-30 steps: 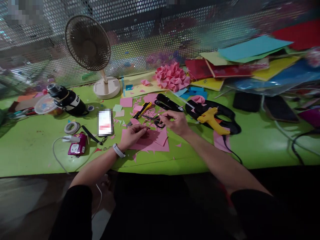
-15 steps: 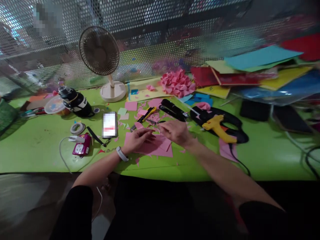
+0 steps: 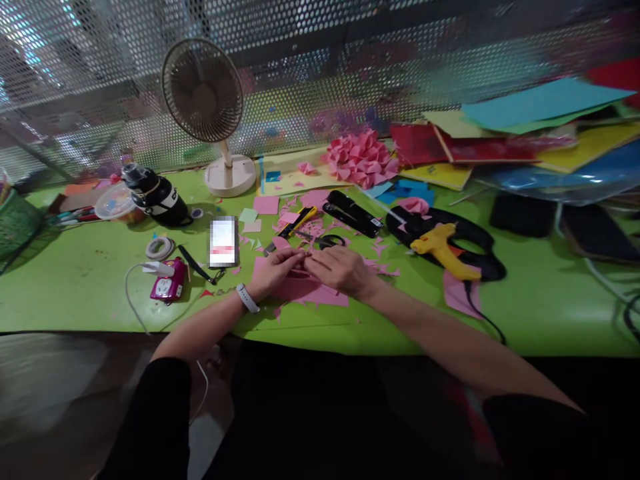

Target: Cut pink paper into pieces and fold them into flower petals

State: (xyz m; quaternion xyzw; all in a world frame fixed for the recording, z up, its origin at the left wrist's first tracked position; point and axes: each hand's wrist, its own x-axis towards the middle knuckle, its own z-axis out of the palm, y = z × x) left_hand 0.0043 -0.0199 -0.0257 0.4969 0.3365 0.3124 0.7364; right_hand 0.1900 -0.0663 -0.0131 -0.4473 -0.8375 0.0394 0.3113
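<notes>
My left hand (image 3: pixel 277 271) and my right hand (image 3: pixel 341 269) meet at their fingertips just above some pink paper sheets (image 3: pixel 320 295). Fingers on both hands are pinched together, and whatever lies between them is too small and covered to make out. Right behind the hands are black-handled scissors (image 3: pixel 333 241), partly hidden, and a yellow-and-black utility knife (image 3: pixel 297 223). A black stapler (image 3: pixel 353 214) lies a little farther back. Pink paper scraps surround these tools.
A yellow glue gun (image 3: pixel 440 248) rests on a black stand to the right, its cord trailing forward. Behind are a pink paper flower ball (image 3: pixel 363 159) and a fan (image 3: pixel 230 175). Leftward are a phone (image 3: pixel 223 241), a power adapter (image 3: pixel 167 283) and a black bottle (image 3: pixel 159 200). Coloured sheets (image 3: pixel 545 105) pile up at back right.
My right hand has come in to the left, and its fingertips now touch those of my left hand. The scissors' handles show more fully behind it. The view has shifted slightly.
</notes>
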